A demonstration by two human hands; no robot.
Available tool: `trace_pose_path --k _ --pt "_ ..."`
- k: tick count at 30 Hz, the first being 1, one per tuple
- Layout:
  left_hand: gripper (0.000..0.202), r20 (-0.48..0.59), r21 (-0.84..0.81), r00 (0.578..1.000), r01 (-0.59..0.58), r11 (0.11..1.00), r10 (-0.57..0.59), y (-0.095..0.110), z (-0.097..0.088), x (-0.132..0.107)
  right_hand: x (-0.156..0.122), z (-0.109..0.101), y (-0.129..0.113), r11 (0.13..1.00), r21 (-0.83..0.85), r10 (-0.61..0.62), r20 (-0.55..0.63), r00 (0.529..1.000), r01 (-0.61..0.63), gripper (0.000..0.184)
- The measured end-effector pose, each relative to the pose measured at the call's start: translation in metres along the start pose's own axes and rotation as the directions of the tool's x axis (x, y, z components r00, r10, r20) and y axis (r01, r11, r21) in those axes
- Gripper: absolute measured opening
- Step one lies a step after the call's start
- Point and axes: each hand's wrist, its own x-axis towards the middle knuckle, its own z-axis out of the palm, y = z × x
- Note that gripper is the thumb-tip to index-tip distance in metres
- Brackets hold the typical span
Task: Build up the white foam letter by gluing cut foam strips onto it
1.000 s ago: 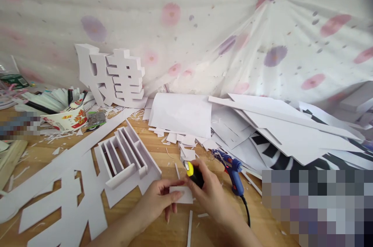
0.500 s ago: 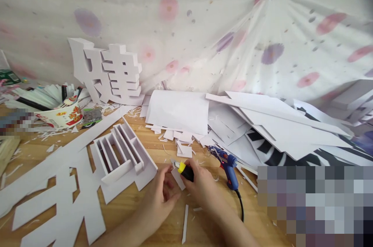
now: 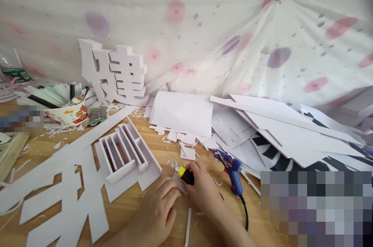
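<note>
My right hand (image 3: 202,186) is closed round a yellow-and-black utility knife (image 3: 185,175), its blade pointing left and away from me. Partly under the knife is a small white foam-board piece (image 3: 178,184); the right hand covers some of it. My left hand (image 3: 159,208) is back-up just left of this piece, fingers bent and pressed together; whatever may be in them is hidden. Beyond the left hand sits a white foam-board letter part (image 3: 150,163) with upright walls glued along its strokes. A narrow white strip (image 3: 188,227) lies on the wooden table (image 3: 201,216) between my forearms.
A blue glue gun (image 3: 231,167) with a black cord stands at the right. Cut-out white board (image 3: 70,200) covers the left side. Behind are a finished white character (image 3: 128,72), a paper bowl (image 3: 67,115), loose scraps (image 3: 188,153) and stacked sheets (image 3: 288,130).
My left hand has rolled over so its back faces up, with the fingers drawn together. The right hand keeps the knife in nearly the same place. The whole view has shifted slightly.
</note>
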Motion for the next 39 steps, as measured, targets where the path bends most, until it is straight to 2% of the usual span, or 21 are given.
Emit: trace_pose_path --k 3,5,7,9,13,16,19,22,26,29,32,36,39 --pt "0.049 0.117 0.076 0.989 -0.099 0.992 0.089 -0.002 0.0 -0.001 0.001 -0.003 0.005 0.998 0.036 -0.058 -0.061 0.996 0.06 0.015" --pt "0.049 0.18 0.11 0.976 -0.147 0.983 0.125 -0.004 0.0 -0.002 0.002 -0.008 0.008 0.997 0.043 -0.063 -0.062 0.996 0.065 0.013" --pt "0.047 0.236 0.125 0.962 -0.169 0.978 0.136 -0.006 0.002 -0.002 0.002 -0.014 0.011 0.998 -0.014 -0.061 -0.035 0.998 0.061 0.013" --pt "0.046 0.264 0.126 0.955 -0.172 0.977 0.135 -0.008 0.003 -0.003 0.0 -0.02 0.011 0.988 -0.143 -0.056 -0.001 0.998 0.055 0.016" --pt "0.041 0.212 0.112 0.966 -0.174 0.978 0.147 -0.011 0.006 -0.007 -0.007 -0.029 0.007 0.919 -0.386 -0.045 0.092 0.995 0.077 0.016" --pt "0.04 0.184 0.136 0.967 -0.202 0.97 0.176 -0.012 0.003 -0.01 -0.014 -0.035 0.004 0.907 -0.404 -0.042 0.186 0.982 0.115 0.014" --pt "0.043 0.174 0.157 0.968 -0.209 0.965 0.181 -0.012 0.002 -0.011 -0.018 -0.038 0.003 0.927 -0.356 -0.039 0.229 0.973 0.121 0.014" --pt "0.043 0.16 0.194 0.974 -0.191 0.962 0.161 -0.01 0.003 -0.008 -0.014 -0.034 0.0 0.944 -0.308 -0.051 0.205 0.977 0.114 0.013" --pt "0.037 0.102 0.246 0.978 -0.204 0.948 0.184 -0.006 0.006 -0.003 0.006 -0.02 -0.014 0.911 -0.408 -0.007 0.14 0.99 0.064 0.012" --pt "0.038 0.139 0.215 0.96 -0.269 0.939 0.243 -0.005 0.005 -0.001 0.023 -0.007 -0.027 0.873 -0.475 -0.043 0.144 0.989 0.107 0.015" --pt "0.04 0.16 0.162 0.957 -0.266 0.95 0.241 -0.009 0.005 -0.002 0.038 -0.001 -0.036 0.847 -0.512 -0.059 0.178 0.982 0.143 0.017" --pt "0.041 0.188 0.139 0.964 -0.218 0.966 0.19 -0.015 0.005 -0.005 0.054 -0.01 -0.04 0.833 -0.541 -0.041 0.144 0.989 0.113 0.019" --pt "0.041 0.166 0.121 0.966 -0.218 0.968 0.197 -0.016 0.002 -0.006 0.052 -0.024 -0.04 0.828 -0.554 -0.031 0.106 0.994 0.085 0.016"
